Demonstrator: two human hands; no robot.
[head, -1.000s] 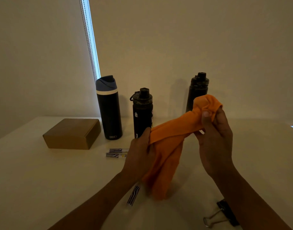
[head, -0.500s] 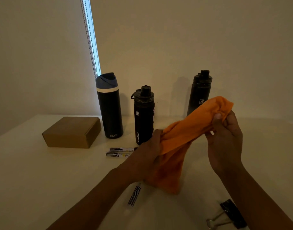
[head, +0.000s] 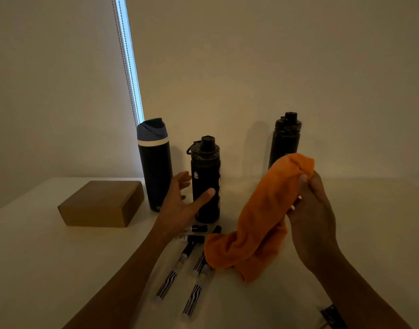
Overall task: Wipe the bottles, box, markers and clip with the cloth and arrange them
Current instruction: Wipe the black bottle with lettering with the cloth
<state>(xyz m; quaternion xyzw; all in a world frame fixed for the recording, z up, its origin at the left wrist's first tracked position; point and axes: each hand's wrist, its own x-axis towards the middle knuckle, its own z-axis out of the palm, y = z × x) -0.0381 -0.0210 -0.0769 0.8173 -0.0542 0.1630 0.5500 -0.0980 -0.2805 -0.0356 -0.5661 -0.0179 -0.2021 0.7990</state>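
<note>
My right hand [head: 310, 210] holds up an orange cloth [head: 258, 222] that droops onto the white table [head: 49, 269]. My left hand [head: 182, 200] is spread open around the middle black bottle [head: 206, 167], thumb in front of it and fingers to its left; contact is unclear. A dark bottle with a blue lid [head: 154, 162] stands to its left, and a third black bottle [head: 285, 136] at the back right. A brown cardboard box [head: 101, 203] lies at the left. Several striped markers [head: 175, 269] lie below the middle bottle. The black binder clip [head: 331, 315] shows beside my right forearm.
A plain wall stands close behind the bottles, with a bright window strip [head: 130, 67] and a bead cord at the upper left. Bare tabletop lies in front of the box at the left and to the right of my right hand.
My left hand let go of the cloth and moved up and left to the middle bottle, fingers spread. The cloth now hangs from my right hand alone, uncovering more markers.
</note>
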